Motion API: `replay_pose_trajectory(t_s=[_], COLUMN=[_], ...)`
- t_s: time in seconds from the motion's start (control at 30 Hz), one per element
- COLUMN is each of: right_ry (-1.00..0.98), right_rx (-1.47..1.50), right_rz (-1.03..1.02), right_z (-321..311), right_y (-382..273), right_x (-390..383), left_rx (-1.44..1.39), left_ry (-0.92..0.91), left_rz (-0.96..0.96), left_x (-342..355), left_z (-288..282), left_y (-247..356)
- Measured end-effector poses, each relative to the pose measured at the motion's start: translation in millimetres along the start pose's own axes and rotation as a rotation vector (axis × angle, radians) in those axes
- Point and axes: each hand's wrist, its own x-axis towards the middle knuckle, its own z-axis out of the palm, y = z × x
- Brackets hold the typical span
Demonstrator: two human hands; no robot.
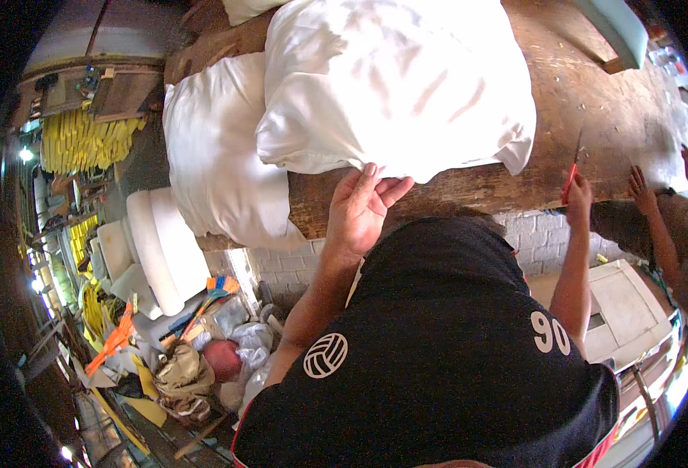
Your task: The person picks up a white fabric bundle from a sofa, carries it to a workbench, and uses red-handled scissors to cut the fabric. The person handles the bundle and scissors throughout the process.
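Left hand flat at near edge of wooden surface, fingers spread wide, fingertips touching lower hem of front white cushion; nothing clasped in that grip. Front white cushion lying on the surface, bulging, near corner overhanging toward the hand. Second white cushion just left of the front one, partly tucked beneath it, drooping over the surface end. Right hand well right of the front cushion, at the surface edge, grip closed around red-handled tool, thin blade pointing away across the wood. Another person's hand resting on the surface, just right of the tool. Yellow foam pieces stacked far left of the cushions.
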Motion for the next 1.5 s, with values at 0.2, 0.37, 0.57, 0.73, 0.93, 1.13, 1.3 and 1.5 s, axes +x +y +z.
replay_pose_trajectory(t_s=[0.2, 0.37, 0.57, 0.73, 0.93, 1.13, 1.3, 1.5], right_ry=[-0.288, -0.370, -0.486, -0.452, -0.477, -0.555, -0.583, -0.616], right_rx=[0.575, 0.567, 0.826, 0.812, 0.821, 0.910, 0.995, 1.003], right_rz=[-0.032, -0.114, -0.024, -0.067, -0.056, 0.064, 0.089, 0.057], right_z=[126.8, 177.1, 195.7, 198.9, 194.9, 188.4, 190.2, 185.5], right_y=[-143.9, -237.6, -252.5, -252.3, -260.7, -264.8, -264.8, -253.0], right_x=[-169.1, -228.7, -231.8, -234.2, -230.1, -220.9, -215.6, -209.8], left_rx=[0.149, 0.216, 0.182, 0.163, 0.193, 0.253, 0.305, 0.328], left_ry=[-0.142, -0.209, -0.209, -0.180, -0.163, -0.120, -0.104, -0.059], left_rz=[-0.098, -0.163, -0.169, -0.149, -0.123, -0.082, -0.080, -0.059], left_x=[16.4, 28.7, 26.7, 24.2, 23.7, 25.4, 30.0, 38.0], left_z=[41.6, 50.2, 58.9, 56.0, 62.1, 67.8, 69.4, 80.1], left_y=[20.5, 24.6, 28.6, 28.8, 30.3, 26.1, 25.3, 27.2])
